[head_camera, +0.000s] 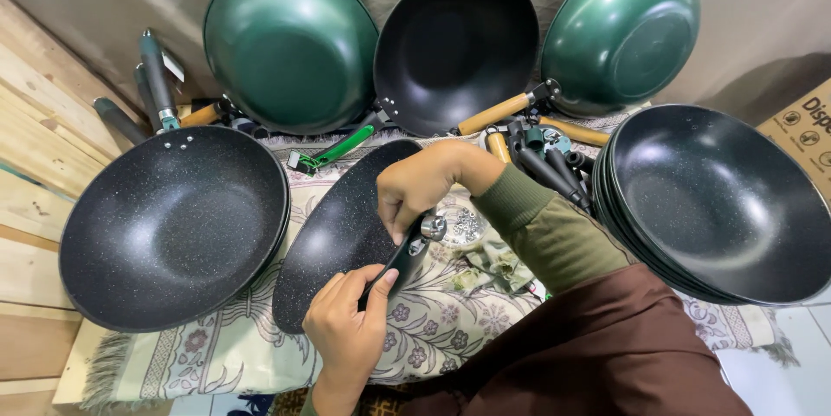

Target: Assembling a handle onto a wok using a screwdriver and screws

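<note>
Left hand [346, 325], lowest in frame & closest to cam, is curled round the black handle [400, 258] of a tilted black speckled wok [333, 238], thumb on top, fingers wrapped under. Right hand [420, 184] comes in from the right w/ an olive sleeve [545, 225], fingers bunched & pressing down at the silver bracket [430, 227] where handle meets wok rim; can't tell if it pinches a screw or tool. That wok stands on edge, bowl facing left, centre of a floral patterned mat [433, 329].

Just right of the bracket: small pile of silver screws [466, 224] on the mat, plus crumpled greenish cloth [493, 264] near the forearm. Little free mat here; the open patch is below the wok toward the fringed front edge.

Left: another black speckled wok [173, 225], rim nearly touching the held one, overhanging the mat onto wooden planks [35, 165]. Dark loose handles [151, 78] lie behind it.

Right: stack of black woks [718, 199], rims nested, close to the sleeve. Bundle of loose handles [541, 152], black & wood-coloured, sits between stack and hand.

Back row leaning on a grey-brown cloth backdrop [104, 0]: green wok [290, 44] left, black wok [454, 48] mid w/ green handle, green wok w/ wooden handle [619, 31] right. Cardboard box [801, 130] at far right edge.
</note>
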